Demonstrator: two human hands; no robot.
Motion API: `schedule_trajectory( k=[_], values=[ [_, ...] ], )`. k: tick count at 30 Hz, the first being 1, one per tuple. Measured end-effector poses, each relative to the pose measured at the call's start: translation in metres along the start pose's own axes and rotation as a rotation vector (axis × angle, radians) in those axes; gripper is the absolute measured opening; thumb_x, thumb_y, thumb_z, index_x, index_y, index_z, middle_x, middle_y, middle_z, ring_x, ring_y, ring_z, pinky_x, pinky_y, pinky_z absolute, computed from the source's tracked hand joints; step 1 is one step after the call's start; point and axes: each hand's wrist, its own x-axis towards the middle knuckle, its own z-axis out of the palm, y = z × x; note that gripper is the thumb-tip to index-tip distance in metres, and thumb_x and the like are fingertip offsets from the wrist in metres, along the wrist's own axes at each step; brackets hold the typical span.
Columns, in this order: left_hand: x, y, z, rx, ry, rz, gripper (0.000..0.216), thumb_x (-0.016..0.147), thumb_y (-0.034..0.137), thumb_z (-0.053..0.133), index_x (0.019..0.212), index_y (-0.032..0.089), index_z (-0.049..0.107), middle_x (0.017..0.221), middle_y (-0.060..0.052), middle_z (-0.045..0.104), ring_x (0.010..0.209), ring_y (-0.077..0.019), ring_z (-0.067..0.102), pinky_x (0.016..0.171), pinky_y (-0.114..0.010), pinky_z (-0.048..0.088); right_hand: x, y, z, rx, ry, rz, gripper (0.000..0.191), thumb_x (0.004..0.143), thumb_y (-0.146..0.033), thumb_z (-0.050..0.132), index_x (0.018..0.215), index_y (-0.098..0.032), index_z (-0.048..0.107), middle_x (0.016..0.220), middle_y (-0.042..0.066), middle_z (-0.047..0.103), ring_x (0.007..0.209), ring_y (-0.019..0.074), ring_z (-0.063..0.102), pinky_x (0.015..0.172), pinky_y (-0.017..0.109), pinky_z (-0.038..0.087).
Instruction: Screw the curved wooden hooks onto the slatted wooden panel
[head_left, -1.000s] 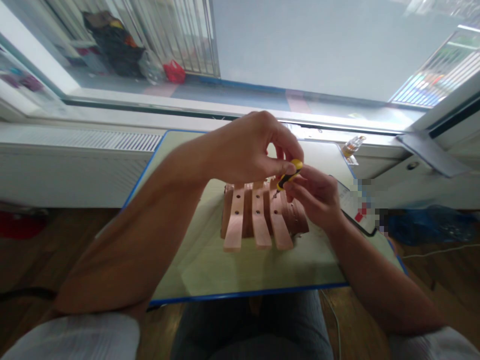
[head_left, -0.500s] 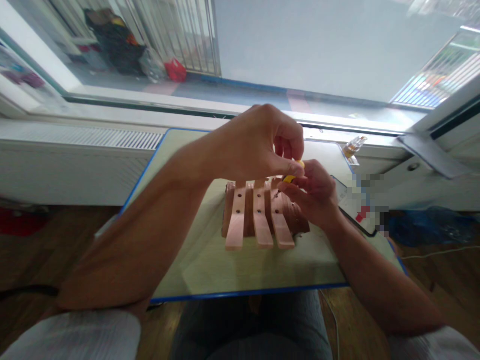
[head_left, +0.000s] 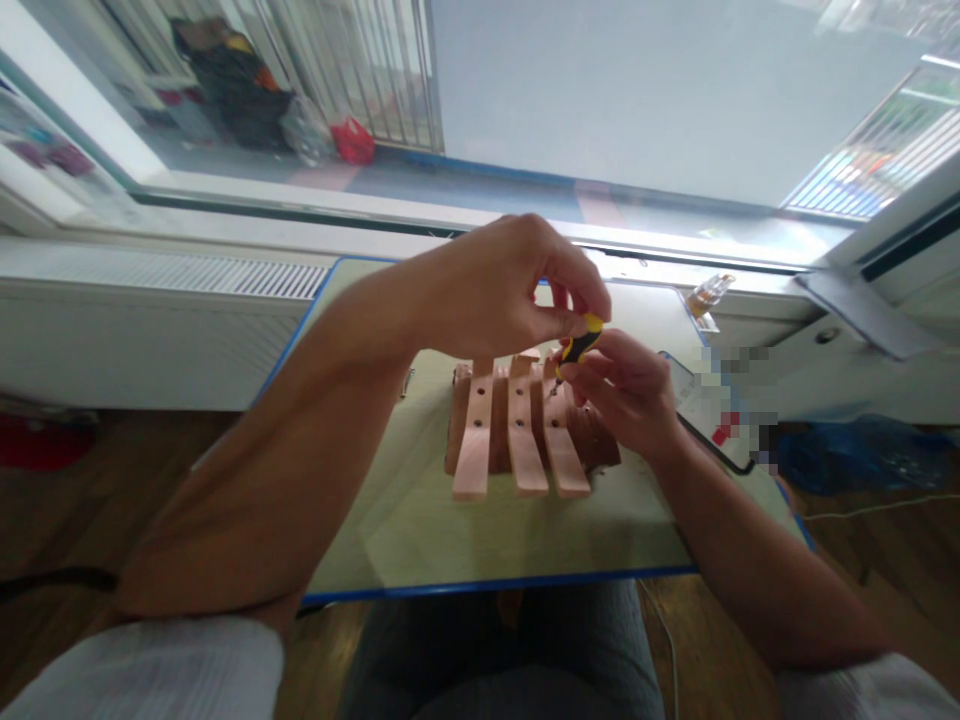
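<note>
A small yellow-and-black screwdriver leans over a brown wooden block. Its tip meets the rightmost of three pale wooden strips, near that strip's upper hole. My left hand is closed, its thumb and fingers pinching the yellow top of the handle from above. Lower on the same tool, near the shaft, the fingers of my right hand close from the right side. Dark screws or holes dot the strips, including the left strip and the middle strip. My left hand partly covers the strips' far ends.
The blue-edged table stands against a window sill and a white radiator. A phone-like dark-edged object lies right of my right hand. A clear bottle is at the far right corner. Small metal pieces lie beside my left forearm.
My left hand has shifted slightly and its fingers sit higher on the handle, so more of the screwdriver shows. The right hand has barely moved; the block and strips stay put.
</note>
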Motion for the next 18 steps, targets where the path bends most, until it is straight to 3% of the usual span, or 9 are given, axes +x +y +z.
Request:
schedule_trajectory(
  k=[5, 12, 18],
  values=[
    [-0.0004, 0.0007, 0.0015, 0.016, 0.013, 0.001, 0.017, 0.095, 0.030, 0.076, 0.106, 0.021, 0.086, 0.104, -0.003, 0.085, 0.093, -0.0178, 0.076, 0.084, -0.030, 0.058, 0.0014, -0.0005, 0.0033, -0.063, 0.018, -0.030, 0.026, 0.089, -0.033, 0.096, 0.106, -0.028, 0.077, 0.090, -0.004, 0.071, 0.063, 0.0088, 0.057, 0.052, 0.027, 0.046],
    [0.0027, -0.0039, 0.0061, 0.017, 0.082, 0.047, 0.014, 0.089, 0.035, 0.086, 0.086, 0.022, 0.081, 0.084, -0.002, 0.082, 0.078, -0.0187, 0.073, 0.072, -0.036, 0.055, 0.0009, -0.0026, 0.0048, -0.148, 0.066, -0.049, 0.030, 0.085, -0.033, 0.100, 0.102, -0.028, 0.076, 0.084, -0.005, 0.068, 0.068, 0.0097, 0.058, 0.052, 0.026, 0.044],
    [0.0002, -0.0037, 0.0044, -0.001, 0.069, 0.040, 0.006, 0.090, 0.025, 0.080, 0.090, 0.022, 0.085, 0.086, -0.002, 0.084, 0.082, -0.0177, 0.075, 0.079, -0.033, 0.058, -0.0002, -0.0030, 0.0023, -0.130, -0.019, -0.069, 0.022, 0.094, -0.032, 0.091, 0.114, -0.026, 0.083, 0.108, 0.002, 0.074, 0.071, 0.0100, 0.064, 0.060, 0.031, 0.052]
  ],
)
